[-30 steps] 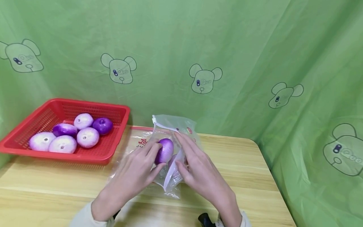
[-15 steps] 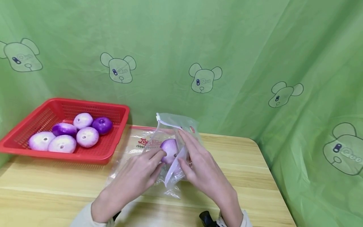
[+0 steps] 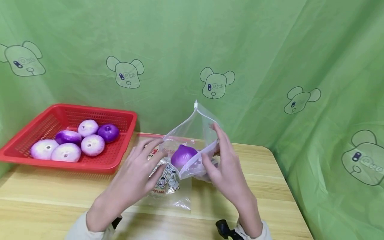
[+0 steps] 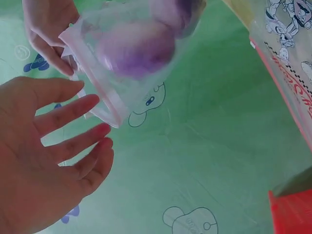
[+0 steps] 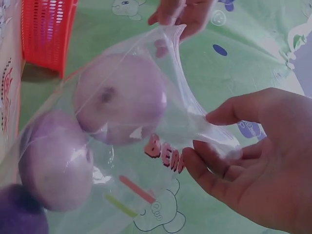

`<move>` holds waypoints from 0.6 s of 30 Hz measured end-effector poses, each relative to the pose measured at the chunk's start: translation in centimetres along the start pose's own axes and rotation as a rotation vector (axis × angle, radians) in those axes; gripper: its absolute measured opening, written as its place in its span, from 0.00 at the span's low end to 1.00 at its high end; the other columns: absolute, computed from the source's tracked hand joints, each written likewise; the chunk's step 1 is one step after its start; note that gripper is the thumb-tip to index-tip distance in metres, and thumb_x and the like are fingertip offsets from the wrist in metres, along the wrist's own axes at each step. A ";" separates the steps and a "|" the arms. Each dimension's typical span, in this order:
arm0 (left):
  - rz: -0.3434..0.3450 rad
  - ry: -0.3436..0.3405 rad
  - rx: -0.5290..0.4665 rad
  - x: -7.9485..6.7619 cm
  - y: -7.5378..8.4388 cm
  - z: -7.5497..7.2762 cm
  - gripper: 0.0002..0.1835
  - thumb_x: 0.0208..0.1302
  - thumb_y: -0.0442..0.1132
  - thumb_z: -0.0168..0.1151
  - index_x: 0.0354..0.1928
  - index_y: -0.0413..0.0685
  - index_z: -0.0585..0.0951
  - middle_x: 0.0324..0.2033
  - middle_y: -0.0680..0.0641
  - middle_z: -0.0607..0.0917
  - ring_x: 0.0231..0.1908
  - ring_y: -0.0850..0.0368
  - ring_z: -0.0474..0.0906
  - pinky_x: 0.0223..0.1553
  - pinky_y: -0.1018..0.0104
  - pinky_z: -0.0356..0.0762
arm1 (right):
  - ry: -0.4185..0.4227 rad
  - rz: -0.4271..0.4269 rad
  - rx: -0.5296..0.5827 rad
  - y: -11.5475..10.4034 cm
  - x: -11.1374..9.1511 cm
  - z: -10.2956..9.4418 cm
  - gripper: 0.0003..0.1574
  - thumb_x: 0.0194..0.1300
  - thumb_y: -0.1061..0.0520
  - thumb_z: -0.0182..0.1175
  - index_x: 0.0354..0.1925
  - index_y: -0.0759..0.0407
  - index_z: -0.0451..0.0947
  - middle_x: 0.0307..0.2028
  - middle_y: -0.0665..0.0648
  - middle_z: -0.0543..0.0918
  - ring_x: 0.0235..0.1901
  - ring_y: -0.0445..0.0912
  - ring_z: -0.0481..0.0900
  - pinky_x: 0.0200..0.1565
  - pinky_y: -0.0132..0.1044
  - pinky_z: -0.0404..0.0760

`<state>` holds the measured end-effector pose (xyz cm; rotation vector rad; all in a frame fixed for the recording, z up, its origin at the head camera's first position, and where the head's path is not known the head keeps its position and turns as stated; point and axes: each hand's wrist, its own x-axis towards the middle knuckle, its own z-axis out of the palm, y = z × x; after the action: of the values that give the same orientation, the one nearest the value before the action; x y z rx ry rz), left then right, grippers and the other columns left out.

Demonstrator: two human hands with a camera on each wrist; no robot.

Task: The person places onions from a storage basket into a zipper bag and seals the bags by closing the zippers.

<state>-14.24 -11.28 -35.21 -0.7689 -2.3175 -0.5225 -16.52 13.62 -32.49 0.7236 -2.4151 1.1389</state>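
Observation:
My right hand (image 3: pixel 229 170) pinches the rim of a clear slider zip bag (image 3: pixel 193 168) between thumb and fingers. The bag's mouth gapes toward the left, its white slider at the top corner. A purple onion (image 3: pixel 183 156) lies inside, behind the front rim. Through the plastic, the right wrist view also shows a paler onion (image 5: pixel 56 161) and part of a dark one (image 5: pixel 22 212). My left hand (image 3: pixel 135 176) has its fingers spread and loosely bent beside the bag's left edge, fingertips at the rim; whether they touch it I cannot tell.
A red plastic basket (image 3: pixel 126 146) with several onions (image 3: pixel 93 145) stands at the left on the wooden table (image 3: pixel 252 190). Beneath the zip bag lies a flat printed clear bag (image 3: pixel 180 200). A green curtain (image 3: pixel 168 50) hangs behind and to the right.
My left hand has let go of the onion, which now sits in the bag, and has drawn back left. The bag's slider corner has risen and moved right; its mouth is wider.

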 end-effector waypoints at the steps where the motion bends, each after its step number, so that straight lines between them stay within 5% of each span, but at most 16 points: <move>1: -0.003 -0.014 0.003 0.0 -0.1 0.1 0.16 0.58 0.38 0.71 0.50 0.50 0.83 0.63 0.39 0.75 0.63 0.42 0.68 0.59 0.42 0.73 | 0.010 0.007 0.019 0.1 0.0 -0.1 0.54 0.62 0.69 0.64 0.78 0.56 0.49 0.66 0.59 0.69 0.37 0.42 0.77 0.36 0.32 0.84; 5: -0.001 -0.062 0.011 -0.1 -0.3 0.9 0.17 0.56 0.38 0.73 0.49 0.52 0.83 0.66 0.37 0.72 0.66 0.37 0.65 0.64 0.40 0.67 | 0.006 0.053 0.088 0.5 0.1 -0.4 0.51 0.62 0.71 0.63 0.77 0.57 0.53 0.62 0.58 0.73 0.35 0.43 0.77 0.44 0.33 0.83; 9: -0.003 -0.048 -0.028 -0.3 -0.2 1.6 0.12 0.57 0.35 0.73 0.44 0.49 0.83 0.65 0.35 0.73 0.63 0.37 0.70 0.62 0.42 0.72 | -0.021 0.081 0.100 0.7 0.0 -0.7 0.50 0.62 0.71 0.62 0.76 0.56 0.54 0.64 0.55 0.72 0.35 0.43 0.76 0.44 0.34 0.82; 12: -0.009 0.004 -0.079 -0.2 0.0 1.9 0.09 0.60 0.32 0.69 0.41 0.47 0.82 0.65 0.37 0.73 0.44 0.47 0.82 0.45 0.58 0.84 | -0.034 0.044 0.012 0.7 0.0 -0.8 0.46 0.63 0.68 0.63 0.75 0.56 0.58 0.67 0.56 0.70 0.35 0.41 0.76 0.40 0.34 0.83; 16: -0.002 0.087 -0.120 0.0 0.4 2.0 0.07 0.63 0.29 0.65 0.41 0.44 0.80 0.67 0.41 0.73 0.22 0.60 0.74 0.23 0.76 0.75 | -0.087 -0.011 -0.154 0.8 -0.1 -0.9 0.31 0.66 0.61 0.63 0.66 0.54 0.70 0.70 0.59 0.65 0.37 0.41 0.79 0.38 0.35 0.83; 18: 0.014 0.121 -0.124 0.1 0.5 2.0 0.07 0.62 0.28 0.65 0.42 0.43 0.80 0.65 0.42 0.75 0.22 0.60 0.76 0.23 0.75 0.76 | -0.122 -0.014 -0.190 0.8 -0.2 -1.0 0.21 0.68 0.57 0.62 0.59 0.53 0.75 0.71 0.59 0.64 0.39 0.42 0.81 0.40 0.36 0.83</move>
<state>-14.88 -9.83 -36.55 -0.7887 -2.1826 -0.6932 -16.78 14.94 -32.45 0.7667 -2.5716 0.8667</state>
